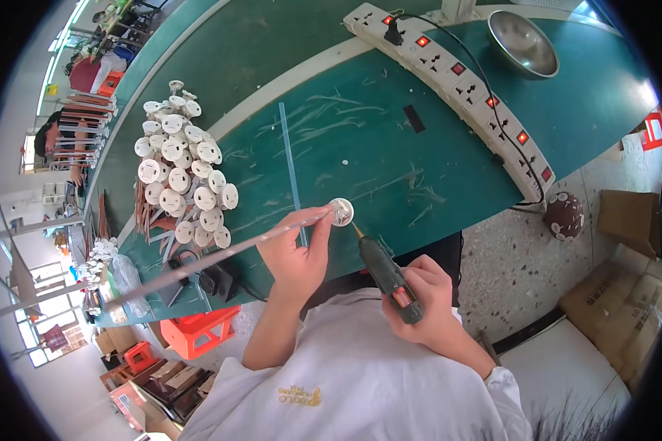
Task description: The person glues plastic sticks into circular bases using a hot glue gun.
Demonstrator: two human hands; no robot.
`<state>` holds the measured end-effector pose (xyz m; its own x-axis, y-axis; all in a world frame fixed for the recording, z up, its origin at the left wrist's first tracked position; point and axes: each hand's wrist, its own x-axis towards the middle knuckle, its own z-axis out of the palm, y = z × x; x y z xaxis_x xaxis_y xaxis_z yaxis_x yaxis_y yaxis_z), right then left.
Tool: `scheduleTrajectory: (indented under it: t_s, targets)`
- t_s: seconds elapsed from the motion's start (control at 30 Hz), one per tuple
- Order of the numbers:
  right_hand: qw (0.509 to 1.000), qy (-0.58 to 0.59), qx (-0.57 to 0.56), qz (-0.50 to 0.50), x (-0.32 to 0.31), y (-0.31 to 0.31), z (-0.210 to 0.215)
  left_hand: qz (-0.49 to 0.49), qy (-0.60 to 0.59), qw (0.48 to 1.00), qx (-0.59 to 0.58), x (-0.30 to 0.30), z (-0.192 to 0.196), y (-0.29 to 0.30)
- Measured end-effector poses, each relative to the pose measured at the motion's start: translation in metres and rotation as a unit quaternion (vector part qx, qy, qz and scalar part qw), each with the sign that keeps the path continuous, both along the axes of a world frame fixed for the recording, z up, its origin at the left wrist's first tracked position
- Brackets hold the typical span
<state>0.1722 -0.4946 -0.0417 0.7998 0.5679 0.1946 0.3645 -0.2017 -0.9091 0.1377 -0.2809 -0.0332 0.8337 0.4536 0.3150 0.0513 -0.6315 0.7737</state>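
My left hand (296, 248) pinches a long, thin strip (228, 253) just below a small white round cap (341, 212) at its end. The strip runs down to the left across the view. My right hand (426, 298) is wrapped around a dark glue gun (386, 273). Its brass-coloured nozzle points up and left, close beside the cap; whether the two touch I cannot tell. To the left, a heap of white round caps (173, 151) on brown strips lies on the green table (360, 140). A long translucent stick (290, 158) lies behind my left hand.
A long white power strip (456, 84) with lit red switches crosses the table's right side, a black cable over it. Beyond it sits a metal bowl (523, 44). A black device (217, 278) stands at the near left edge. Orange stools (198, 331) and cartons (618, 316) are on the floor.
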Motion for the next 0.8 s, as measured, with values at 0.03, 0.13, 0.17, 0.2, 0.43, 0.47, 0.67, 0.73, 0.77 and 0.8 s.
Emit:
scheduleTrajectory:
  t_s: [0.03, 0.13, 0.17, 0.2, 0.43, 0.47, 0.67, 0.73, 0.77, 0.8]
  targets:
    - [1.000, 0.005, 0.001, -0.001, 0.000, 0.001, 0.000, -0.001, 0.005, 1.000, 0.001, -0.001, -0.002, 0.000]
    - [1.000, -0.013, -0.007, 0.019, -0.001, 0.003, -0.002, 0.012, -0.010, 1.000, 0.014, -0.002, -0.005, -0.001]
    - [1.000, -0.018, -0.012, 0.016, -0.001, 0.004, -0.002, 0.007, -0.006, 1.000, 0.020, -0.002, -0.003, -0.001]
    - [1.000, -0.023, -0.017, 0.012, -0.002, 0.006, -0.003, 0.001, -0.002, 1.000, 0.026, -0.002, 0.000, -0.001]
    - [0.999, -0.033, -0.025, 0.006, -0.001, 0.016, -0.008, -0.018, 0.029, 0.998, 0.046, 0.000, 0.008, 0.004]
    - [0.999, -0.034, -0.029, 0.004, -0.001, 0.016, -0.008, -0.019, 0.026, 0.998, 0.048, 0.000, 0.007, 0.004]
    - [0.997, -0.037, -0.064, 0.011, 0.000, 0.016, -0.005, -0.018, 0.023, 0.998, 0.053, 0.001, 0.007, 0.003]
    - [0.997, -0.038, -0.069, 0.013, 0.000, 0.016, -0.005, -0.019, 0.019, 0.998, 0.052, 0.001, 0.007, 0.004]
    - [0.997, -0.042, -0.069, 0.011, 0.000, 0.017, -0.006, -0.021, 0.019, 0.998, 0.054, 0.001, 0.007, 0.004]
    - [0.996, -0.046, -0.070, 0.008, 0.000, 0.017, -0.006, -0.024, 0.019, 0.998, 0.055, 0.001, 0.007, 0.004]
